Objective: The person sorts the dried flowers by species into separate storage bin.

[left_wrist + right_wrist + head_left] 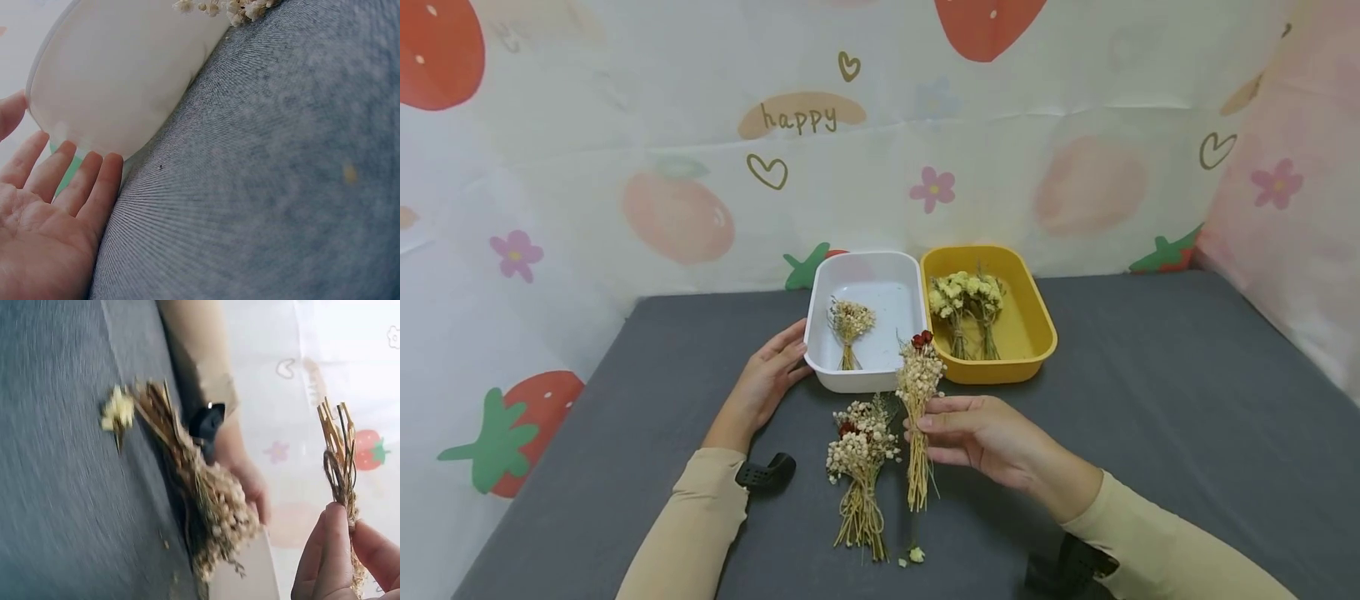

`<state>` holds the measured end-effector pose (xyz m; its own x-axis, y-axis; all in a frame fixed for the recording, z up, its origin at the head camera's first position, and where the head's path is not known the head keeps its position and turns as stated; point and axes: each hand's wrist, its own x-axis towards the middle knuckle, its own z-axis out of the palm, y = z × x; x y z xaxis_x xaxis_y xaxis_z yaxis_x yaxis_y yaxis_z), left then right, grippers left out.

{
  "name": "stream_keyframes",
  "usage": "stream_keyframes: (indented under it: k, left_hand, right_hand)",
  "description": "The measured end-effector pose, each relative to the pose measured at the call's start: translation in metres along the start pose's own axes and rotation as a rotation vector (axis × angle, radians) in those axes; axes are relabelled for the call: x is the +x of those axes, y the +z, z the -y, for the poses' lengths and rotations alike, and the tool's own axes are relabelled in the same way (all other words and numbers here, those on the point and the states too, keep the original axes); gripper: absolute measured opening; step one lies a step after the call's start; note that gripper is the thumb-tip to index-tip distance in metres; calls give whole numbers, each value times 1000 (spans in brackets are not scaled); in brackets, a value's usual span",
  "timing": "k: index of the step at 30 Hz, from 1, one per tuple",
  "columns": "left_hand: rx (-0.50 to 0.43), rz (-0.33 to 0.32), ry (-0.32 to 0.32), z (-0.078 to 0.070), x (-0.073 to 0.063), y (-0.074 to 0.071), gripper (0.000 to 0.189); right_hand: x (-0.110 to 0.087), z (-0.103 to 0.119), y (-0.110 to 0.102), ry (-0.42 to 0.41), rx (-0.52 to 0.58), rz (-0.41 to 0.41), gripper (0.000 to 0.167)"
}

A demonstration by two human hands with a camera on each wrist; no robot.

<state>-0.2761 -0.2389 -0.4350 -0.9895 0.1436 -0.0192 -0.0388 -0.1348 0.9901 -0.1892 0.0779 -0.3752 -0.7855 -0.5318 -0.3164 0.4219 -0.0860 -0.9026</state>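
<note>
My right hand (992, 442) pinches a small dried-flower bouquet (919, 383) by its stems. Cream blossoms and dark red buds point upward, and twine binds the stems (340, 469) in the right wrist view. With extended fingers, my left hand (767, 379) touches the outer left side of the white tray (868, 382). In the left wrist view, its fingertips (111, 164) meet the tray's wall. One small dried bouquet (852, 323) lies inside that tray. A second cream-and-red bouquet (861, 467) lies on the grey cloth, left of the held one.
A yellow tray (1037, 333) adjoins the white one on the right, holding pale yellow dried bouquets (966, 300). Loose yellow petals (914, 555) lie on the grey tablecloth (1150, 400) near the front. Behind stands a printed fabric backdrop (850, 192).
</note>
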Motion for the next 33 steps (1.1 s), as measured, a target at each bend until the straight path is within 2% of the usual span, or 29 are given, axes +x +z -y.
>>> stream_keyframes:
  k: [7,12,20,33]
  left_hand:
    - [14,3,-3,0,1,3,56]
    - [7,-4,-10,-1,0,4,56]
    - [3,6,4,2,0,2,56]
    - [18,10,3,-1,1,2,56]
  right_hand:
    - [16,24,-7,4,-70,-45,59]
    - [35,42,-7,8,-62,-112,54]
    - [59,69,-1,-19,-72,-144,51]
    - [95,91,-1,-15,-113,-243,46]
